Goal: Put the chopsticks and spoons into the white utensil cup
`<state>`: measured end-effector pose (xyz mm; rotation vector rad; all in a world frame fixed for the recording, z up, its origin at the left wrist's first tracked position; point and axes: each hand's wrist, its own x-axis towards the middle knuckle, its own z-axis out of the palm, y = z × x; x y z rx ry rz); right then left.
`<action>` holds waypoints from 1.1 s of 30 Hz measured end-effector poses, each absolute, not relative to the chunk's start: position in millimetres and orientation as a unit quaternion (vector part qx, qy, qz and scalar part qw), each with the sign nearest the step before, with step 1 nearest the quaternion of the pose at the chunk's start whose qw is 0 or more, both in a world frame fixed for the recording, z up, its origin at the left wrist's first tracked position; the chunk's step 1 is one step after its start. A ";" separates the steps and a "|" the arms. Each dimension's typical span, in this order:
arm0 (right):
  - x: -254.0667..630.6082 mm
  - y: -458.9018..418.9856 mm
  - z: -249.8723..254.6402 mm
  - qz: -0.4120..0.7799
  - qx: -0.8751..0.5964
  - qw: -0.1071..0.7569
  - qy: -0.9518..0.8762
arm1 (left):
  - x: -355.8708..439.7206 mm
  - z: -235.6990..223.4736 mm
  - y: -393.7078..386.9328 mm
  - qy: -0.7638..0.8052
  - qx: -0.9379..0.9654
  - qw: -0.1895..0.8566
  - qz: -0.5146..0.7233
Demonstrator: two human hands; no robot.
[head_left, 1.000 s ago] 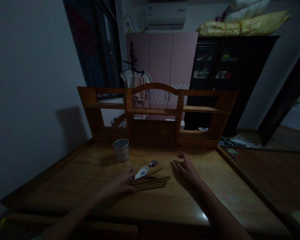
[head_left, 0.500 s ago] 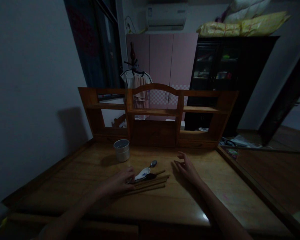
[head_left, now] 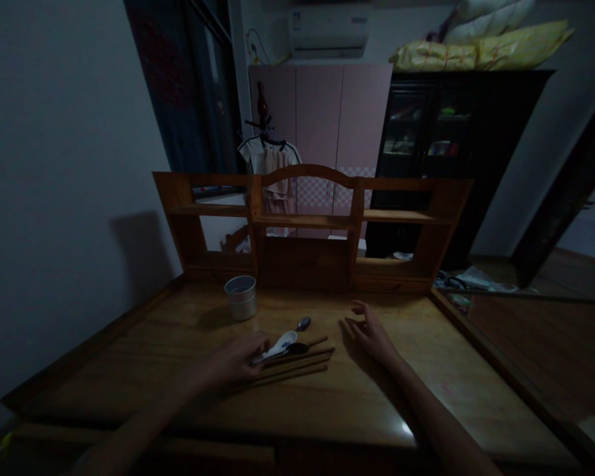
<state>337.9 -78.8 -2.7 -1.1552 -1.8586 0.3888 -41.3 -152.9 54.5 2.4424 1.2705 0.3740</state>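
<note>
My left hand [head_left: 235,360] lies on the wooden desk [head_left: 337,410] with its fingers curled over the near ends of a bundle of wooden chopsticks [head_left: 302,365]. A white ceramic spoon with blue marks [head_left: 283,342] rests on top of the bundle, beside a dark spoon [head_left: 297,348]. A metal spoon [head_left: 303,323] lies just behind them. My right hand [head_left: 371,334] rests on the desk to the right of the utensils, fingers spread, holding nothing. A small metal cup [head_left: 240,297] stands upright behind my left hand.
A wooden shelf unit [head_left: 307,225] stands along the back of the desk. The desk has a raised rim on the left and right. A grey wall is on the left. Behind are a pink wardrobe [head_left: 342,119], a dark cabinet [head_left: 426,145] and hanging clothes.
My left hand's fingers have curled tighter over the chopstick ends and drawn the bundle slightly left and together. The right hand has stayed put.
</note>
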 end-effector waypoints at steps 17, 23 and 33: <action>337.5 -77.4 -8.1 0.153 -0.468 0.437 -0.753 | -33.5 61.6 -162.8 0.453 0.885 0.070 0.088; 338.8 -77.4 -7.6 0.148 -0.469 0.436 -0.754 | -31.8 62.6 -159.6 0.435 0.892 0.074 0.103; 336.1 -81.1 -3.4 0.143 -0.467 0.444 -0.751 | -39.8 55.6 -150.7 0.466 0.870 0.107 0.122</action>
